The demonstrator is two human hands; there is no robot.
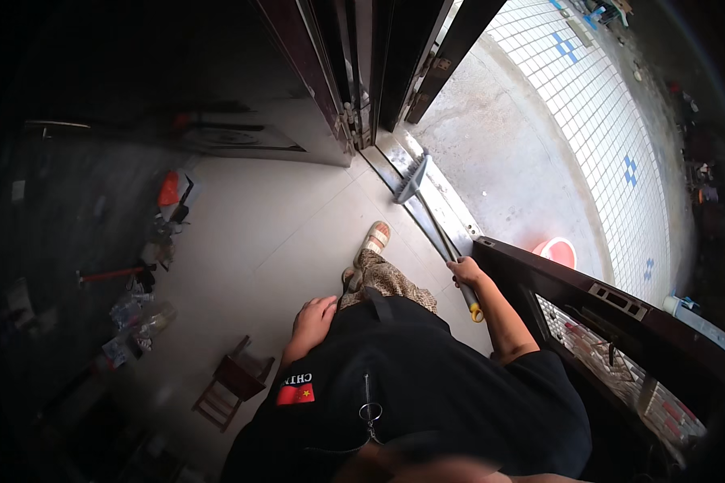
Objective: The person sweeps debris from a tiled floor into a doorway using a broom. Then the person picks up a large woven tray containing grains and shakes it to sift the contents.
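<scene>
Evidently, brushing at the metal threshold is under way rather than finished: the long-handled brush is held with its head over the threshold's inner edge, though whether the bristles are pressed down cannot be told. Darker marks seem to be left on the threshold, so more brushing is probably needed; how much has been done cannot be judged. The handle is gripped by the right hand, its fingers wrapped round it near the yellow end, on the indoor side of the threshold. By the left hand, farther indoors from the threshold, nothing is seen to be held; its fingers are loosely extended beside the black shirt. The brush head is shaped as a grey wedge edged with dark, stiff-looking bristles, joined to a slim shaft. Beyond the threshold, mottled grey concrete is bordered by small white tiles patterned with blue, and a rounded pink basin, seemingly plastic, is placed. Indoors from the threshold, large, smooth, pale floor tiles are laid.
</scene>
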